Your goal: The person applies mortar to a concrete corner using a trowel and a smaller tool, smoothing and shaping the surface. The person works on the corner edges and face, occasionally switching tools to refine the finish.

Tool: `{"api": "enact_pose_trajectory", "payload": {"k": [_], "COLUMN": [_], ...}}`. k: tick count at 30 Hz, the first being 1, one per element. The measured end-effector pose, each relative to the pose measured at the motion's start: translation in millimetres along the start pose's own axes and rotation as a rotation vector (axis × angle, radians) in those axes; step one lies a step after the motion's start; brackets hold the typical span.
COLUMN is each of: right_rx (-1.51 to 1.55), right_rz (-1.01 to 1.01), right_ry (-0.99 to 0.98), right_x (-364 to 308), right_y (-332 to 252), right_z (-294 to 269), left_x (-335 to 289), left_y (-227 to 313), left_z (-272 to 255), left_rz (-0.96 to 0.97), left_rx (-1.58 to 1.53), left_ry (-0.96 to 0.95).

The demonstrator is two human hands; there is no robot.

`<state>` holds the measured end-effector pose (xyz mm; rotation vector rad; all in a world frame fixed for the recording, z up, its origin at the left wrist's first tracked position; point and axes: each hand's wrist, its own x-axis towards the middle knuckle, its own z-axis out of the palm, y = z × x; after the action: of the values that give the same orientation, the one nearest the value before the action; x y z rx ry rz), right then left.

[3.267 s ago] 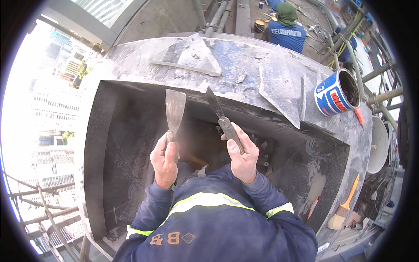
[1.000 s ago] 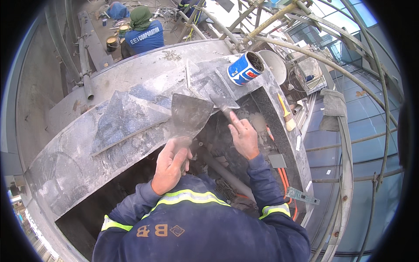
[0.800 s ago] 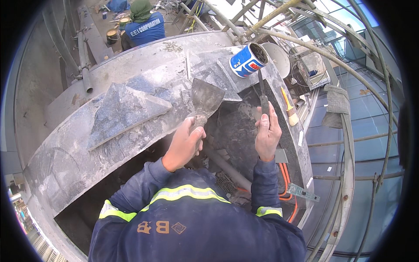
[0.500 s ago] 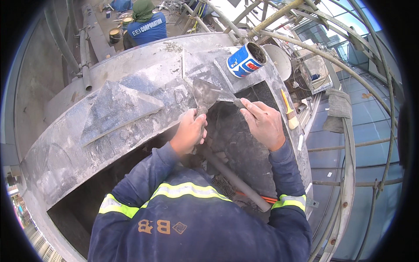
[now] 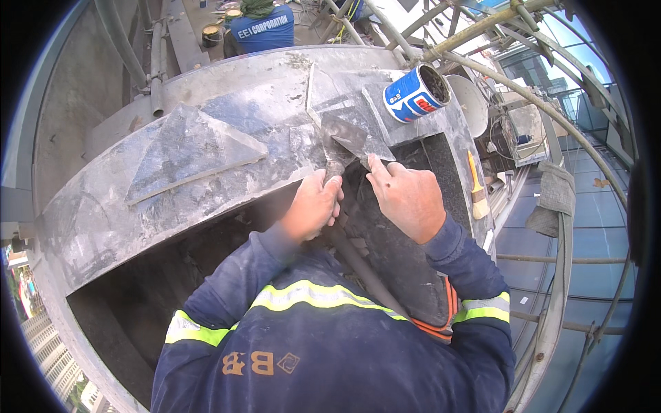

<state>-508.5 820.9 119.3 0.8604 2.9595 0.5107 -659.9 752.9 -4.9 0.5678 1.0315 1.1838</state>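
Observation:
My left hand [image 5: 313, 205] is closed around the handle of a putty knife [image 5: 333, 158] whose grey, mortar-smeared blade points up onto the concrete ledge [image 5: 227, 148]. My right hand [image 5: 407, 198] grips a second putty knife [image 5: 358, 140], index finger pressed on the base of its blade. The two blades meet and overlap at the ledge's front edge, above a dark recess. Both handles are mostly hidden by my fingers.
A blue and white tin can [image 5: 416, 93] lies tilted on the ledge at the right, with a pale bowl [image 5: 471, 103] behind it. A yellow-handled brush [image 5: 476, 187] rests by the right wall. Another person in a blue shirt [image 5: 261, 27] crouches beyond. Scaffold poles [image 5: 564, 275] run along the right.
My hands, apart with the blades raised, have come together at the ledge's edge. My right hand moved left from near the can until its blade met the left one.

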Motion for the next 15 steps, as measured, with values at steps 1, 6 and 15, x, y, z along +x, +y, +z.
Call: {"api": "enact_pose_trajectory", "payload": {"k": [1, 6, 15], "right_rx": [-0.015, -0.032, -0.016], "right_rz": [0.004, -0.089, -0.073], "right_ry": [0.031, -0.098, -0.157], "right_x": [10, 18, 30], "right_y": [5, 5, -7], "right_z": [6, -9, -28], "left_x": [0, -3, 0], "left_y": [1, 8, 9], "left_z": [0, -1, -5], "left_rz": [-0.010, 0.004, 0.018], "left_rx": [0.018, -0.018, -0.015], "left_ry": [-0.005, -0.007, -0.036]}}
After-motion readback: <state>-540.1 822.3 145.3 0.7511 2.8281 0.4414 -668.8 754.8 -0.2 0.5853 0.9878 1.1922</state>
